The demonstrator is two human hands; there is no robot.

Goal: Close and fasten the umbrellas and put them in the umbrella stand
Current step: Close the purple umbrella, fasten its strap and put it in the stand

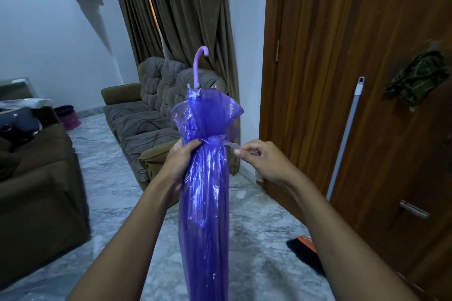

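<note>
Purple umbrella (204,203) folded, hooked handle (199,61) pointing up, left grip (181,156) curled round its gathered canopy, right grip (259,159) pinching the pale strap (231,145) stretched out sideways.

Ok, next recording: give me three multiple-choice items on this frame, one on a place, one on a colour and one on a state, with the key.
1. Where does the left hand grip the purple umbrella?
A) on the hook
B) round the gathered canopy
C) at the tip

2. What colour is the hooked handle?
A) lilac
B) black
C) red

3. How is the fastening strap?
A) dangling free
B) lying on the floor
C) pinched by the right hand and drawn out sideways

Key: 1 B, the left hand clasps the bunched canopy below the flared edge. 2 A, the hook is plainly pale lilac. 3 C, the right hand holds the strap's end out to the side.
</note>
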